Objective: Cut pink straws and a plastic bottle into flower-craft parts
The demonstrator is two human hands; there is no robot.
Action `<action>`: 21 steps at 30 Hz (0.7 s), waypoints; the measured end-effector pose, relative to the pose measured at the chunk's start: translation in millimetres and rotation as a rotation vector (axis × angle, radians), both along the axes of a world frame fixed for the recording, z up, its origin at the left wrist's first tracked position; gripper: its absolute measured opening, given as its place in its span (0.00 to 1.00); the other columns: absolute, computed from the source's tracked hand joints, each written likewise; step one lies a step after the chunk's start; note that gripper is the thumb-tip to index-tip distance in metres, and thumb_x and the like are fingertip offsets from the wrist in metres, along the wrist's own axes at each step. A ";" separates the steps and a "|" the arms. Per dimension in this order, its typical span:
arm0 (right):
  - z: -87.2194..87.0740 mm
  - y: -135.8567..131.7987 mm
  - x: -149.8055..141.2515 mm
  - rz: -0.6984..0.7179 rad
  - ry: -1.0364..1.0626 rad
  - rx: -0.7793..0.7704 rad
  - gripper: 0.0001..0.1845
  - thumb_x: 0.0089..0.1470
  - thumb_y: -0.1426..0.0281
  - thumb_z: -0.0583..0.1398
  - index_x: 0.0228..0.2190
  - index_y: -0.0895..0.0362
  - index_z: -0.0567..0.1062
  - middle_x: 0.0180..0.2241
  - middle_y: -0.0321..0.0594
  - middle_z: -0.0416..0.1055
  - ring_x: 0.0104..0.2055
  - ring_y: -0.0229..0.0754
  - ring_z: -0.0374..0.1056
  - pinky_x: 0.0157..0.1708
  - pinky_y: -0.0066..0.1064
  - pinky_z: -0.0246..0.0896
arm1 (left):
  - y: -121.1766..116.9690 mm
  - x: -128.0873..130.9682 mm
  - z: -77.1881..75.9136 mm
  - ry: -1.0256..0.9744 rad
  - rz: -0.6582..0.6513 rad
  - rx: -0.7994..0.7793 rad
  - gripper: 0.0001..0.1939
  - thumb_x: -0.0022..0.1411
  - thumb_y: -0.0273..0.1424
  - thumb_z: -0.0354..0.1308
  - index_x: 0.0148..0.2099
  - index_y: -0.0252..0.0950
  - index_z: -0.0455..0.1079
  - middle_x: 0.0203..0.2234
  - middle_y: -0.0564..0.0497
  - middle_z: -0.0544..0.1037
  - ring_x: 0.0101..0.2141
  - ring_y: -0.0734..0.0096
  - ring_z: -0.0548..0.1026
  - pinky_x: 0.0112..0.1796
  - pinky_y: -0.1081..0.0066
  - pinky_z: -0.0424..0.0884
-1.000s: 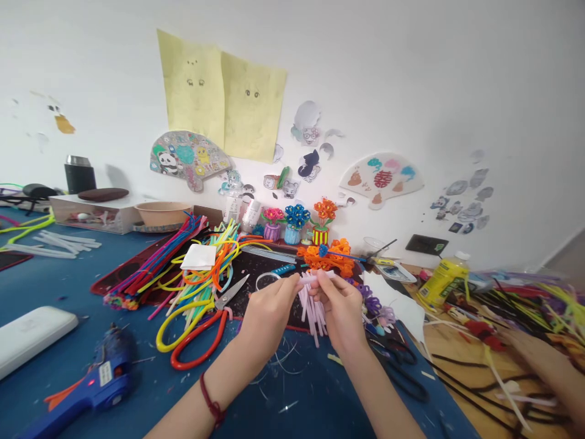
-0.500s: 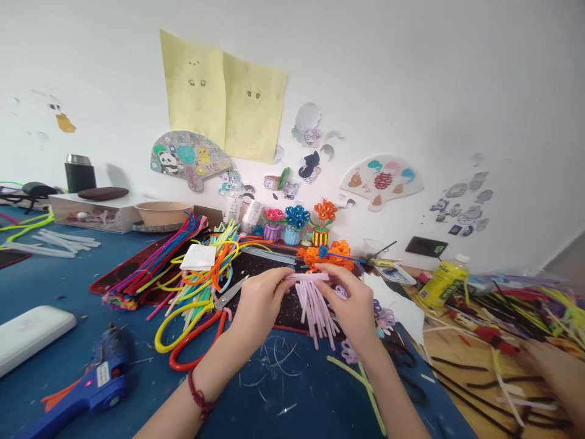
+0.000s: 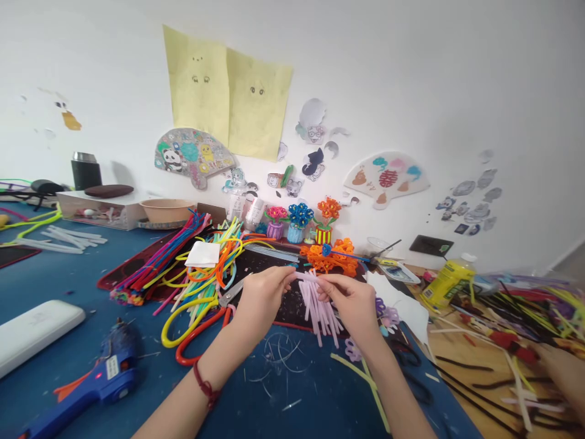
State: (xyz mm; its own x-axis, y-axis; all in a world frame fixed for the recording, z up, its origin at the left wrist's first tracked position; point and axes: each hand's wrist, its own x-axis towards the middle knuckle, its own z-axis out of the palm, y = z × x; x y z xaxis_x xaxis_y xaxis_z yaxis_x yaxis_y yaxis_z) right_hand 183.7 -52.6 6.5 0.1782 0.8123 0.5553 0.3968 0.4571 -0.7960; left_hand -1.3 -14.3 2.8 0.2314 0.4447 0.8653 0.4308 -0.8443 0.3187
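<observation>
A short lilac pipe cleaner piece point(image 3: 306, 277) is stretched level between my two hands. My left hand point(image 3: 262, 299) pinches its left end between thumb and fingers. The right end is pinched by my right hand point(image 3: 354, 303). Just below lies a bunch of lilac pipe cleaner pieces point(image 3: 319, 314), partly covered by my right fingers. Scissors with yellow and red handles point(image 3: 186, 317) rest left of my left hand, which hides part of them. Lilac looped flowers point(image 3: 353, 349) lie near my right wrist.
A blue glue gun point(image 3: 107, 372) lies at left near a white case point(image 3: 39, 332). Bundled colored pipe cleaners point(image 3: 162, 253) are behind it. Orange flowers point(image 3: 338, 259) and small flower pots point(image 3: 295, 233) stand ahead. Another person's hand point(image 3: 557, 369) is at far right.
My right fingers have closed in around the strip's right end, and the strip now tilts slightly. The whole view has shifted a little. The other person's hand has moved slightly.
</observation>
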 end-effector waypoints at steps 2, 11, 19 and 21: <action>0.3 0.4 -0.6 0.030 0.054 -0.044 0.09 0.50 0.64 0.64 0.27 0.57 0.80 0.20 0.36 0.73 0.20 0.38 0.69 0.23 0.27 0.67 | 0.2 -0.8 -1.5 0.028 0.005 0.040 0.11 0.68 0.27 0.48 0.42 0.32 0.73 0.28 0.47 0.80 0.24 0.73 0.76 0.26 0.78 0.71; 3.5 0.8 -1.6 0.096 0.153 -0.117 0.13 0.46 0.61 0.66 0.26 0.59 0.80 0.19 0.38 0.73 0.19 0.38 0.69 0.22 0.27 0.68 | -3.6 -2.6 1.9 0.044 0.032 0.089 0.11 0.69 0.28 0.48 0.42 0.33 0.72 0.27 0.48 0.79 0.25 0.74 0.76 0.27 0.78 0.70; 1.8 0.9 -2.9 0.139 0.165 -0.125 0.12 0.47 0.61 0.66 0.26 0.59 0.79 0.19 0.37 0.73 0.19 0.37 0.69 0.21 0.26 0.68 | -2.6 -4.5 5.9 0.070 0.043 0.121 0.12 0.69 0.30 0.47 0.39 0.32 0.71 0.27 0.48 0.79 0.25 0.73 0.76 0.26 0.77 0.69; 1.8 0.9 -3.0 0.140 0.158 -0.131 0.12 0.47 0.61 0.66 0.25 0.59 0.79 0.19 0.37 0.73 0.19 0.36 0.68 0.21 0.26 0.67 | -2.6 -4.9 3.6 0.082 0.051 0.127 0.12 0.69 0.29 0.47 0.39 0.32 0.70 0.26 0.48 0.78 0.25 0.74 0.76 0.26 0.77 0.69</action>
State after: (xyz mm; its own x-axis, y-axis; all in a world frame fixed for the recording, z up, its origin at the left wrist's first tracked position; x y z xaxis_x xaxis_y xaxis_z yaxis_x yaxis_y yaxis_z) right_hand 180.8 -51.7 8.4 0.1354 0.8982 0.4182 0.2026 0.3880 -0.8991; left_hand -6.2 -16.9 6.5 0.2836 0.3461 0.8943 0.4949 -0.8516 0.1726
